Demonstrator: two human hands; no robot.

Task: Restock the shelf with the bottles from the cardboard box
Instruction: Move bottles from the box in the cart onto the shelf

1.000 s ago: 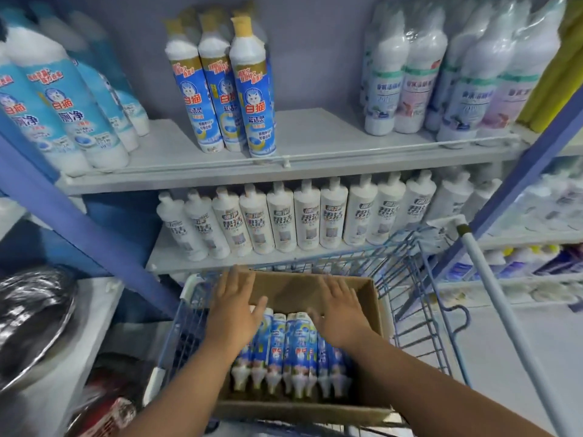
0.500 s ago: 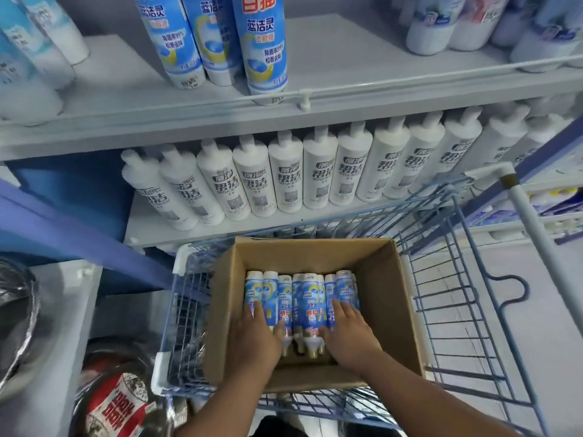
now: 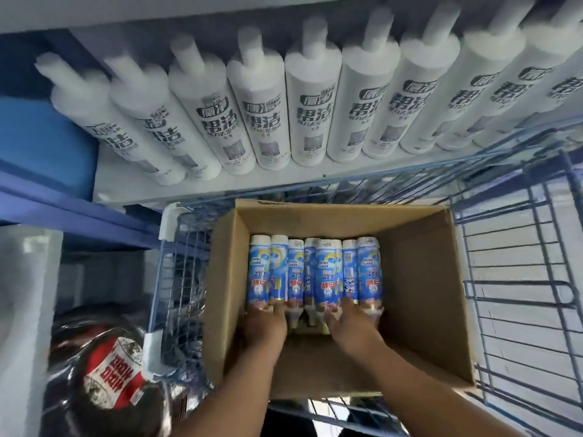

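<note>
An open cardboard box sits in a blue wire cart. Several blue-labelled bottles lie side by side in it, necks pointing toward me. My left hand rests at the neck ends of the left bottles, fingers stretched onto their shoulders. My right hand lies the same way on the necks of the right bottles. Motion blur hides the fingertips. The shelf stands just beyond the cart.
A row of several white bottles fills the shelf level above the cart. A blue shelf post runs at the left. A shiny wrapped package with a red and white label lies at the lower left beside the cart.
My view has tipped down and closer to the box. Both hands slid back from the bottles' bodies toward their neck ends.
</note>
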